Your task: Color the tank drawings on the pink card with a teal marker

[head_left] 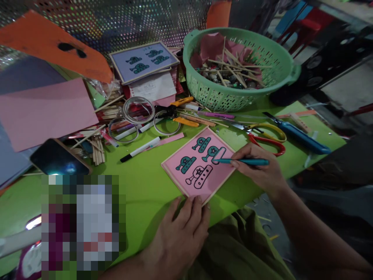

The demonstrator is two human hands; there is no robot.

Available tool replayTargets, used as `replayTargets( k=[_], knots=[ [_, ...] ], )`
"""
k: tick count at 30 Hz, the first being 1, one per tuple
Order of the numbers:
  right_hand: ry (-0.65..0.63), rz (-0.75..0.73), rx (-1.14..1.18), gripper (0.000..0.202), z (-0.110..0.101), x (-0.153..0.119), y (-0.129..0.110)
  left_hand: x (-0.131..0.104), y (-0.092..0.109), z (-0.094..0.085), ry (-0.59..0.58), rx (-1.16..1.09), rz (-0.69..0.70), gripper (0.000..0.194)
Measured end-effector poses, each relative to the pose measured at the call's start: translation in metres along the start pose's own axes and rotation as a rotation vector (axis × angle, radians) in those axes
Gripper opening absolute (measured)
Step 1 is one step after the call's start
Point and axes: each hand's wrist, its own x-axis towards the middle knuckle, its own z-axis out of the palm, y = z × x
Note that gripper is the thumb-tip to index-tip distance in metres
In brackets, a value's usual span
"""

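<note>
A pink card (177, 179) with a pale stick border lies on the green table. Several outlined tank-like drawings are on it; two are filled in teal, one is partly teal, and the lowest is bare pink. My right hand (258, 169) grips a teal felt-tip pen (253, 161), its tip on the partly coloured drawing. My left hand (186, 229) lies flat with fingers spread, fingertips on the card's lower edge. A similar framed blue card (124, 62) with teal drawings rests on a stack behind.
A green basket (233, 97) of sticks and pebbles stands at the back. Scissors (268, 138) and a blue cutter (303, 136) lie right. Tape rolls (138, 111), a white marker (141, 149), a phone (60, 157) and pink paper (48, 112) lie left. Some items lower left are pixelated.
</note>
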Motion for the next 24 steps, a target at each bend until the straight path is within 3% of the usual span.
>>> replayTargets(
  k=[11, 24],
  knots=[
    [0.078, 0.066, -0.012, 0.028, 0.003, 0.0004, -0.0038, -0.0009, -0.0007, -0.0002, -0.001, 0.009, 0.0, 0.038],
    [0.137, 0.037, -0.049, 0.019, 0.0038, 0.0015, -0.007, 0.0002, -0.0016, -0.0001, 0.017, 0.004, 0.0, 0.039]
  ],
)
